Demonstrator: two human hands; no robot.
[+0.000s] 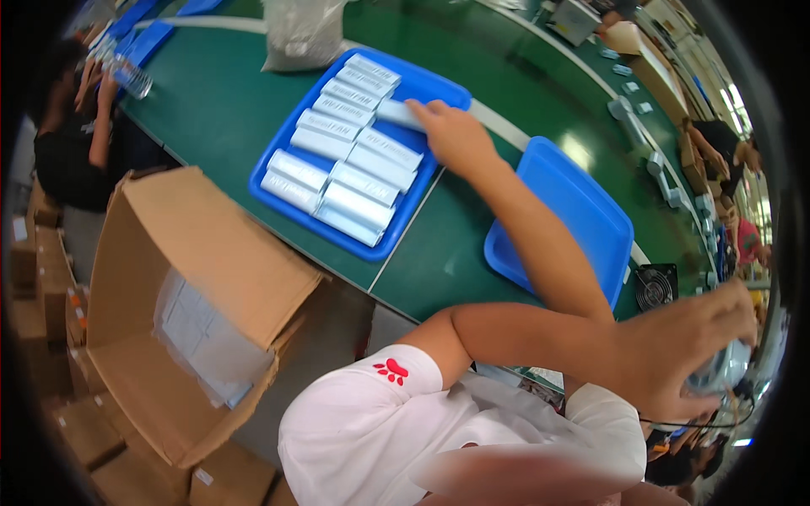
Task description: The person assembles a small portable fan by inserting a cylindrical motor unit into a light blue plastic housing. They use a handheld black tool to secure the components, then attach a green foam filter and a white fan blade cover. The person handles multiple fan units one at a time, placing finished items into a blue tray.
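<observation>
At the far rim of a blue tray (261,181), my right hand (456,139) is closed on one end of a silvery-white box (398,113). Several similar printed silvery boxes (350,207) lie side by side in that tray. My left arm crosses over the right one, and my left hand (696,350) is up at the far right, slightly smeared. Its fingers curl round a grey, rounded, shiny object (717,371) with a black cable; its kind cannot be made out.
A second blue tray (574,198) lies to the right, beside a black fan (656,287). An open cardboard box (202,253) stands at the left near the green table's edge (245,223). A plastic bag (302,34) is at the back. Other people work left and right.
</observation>
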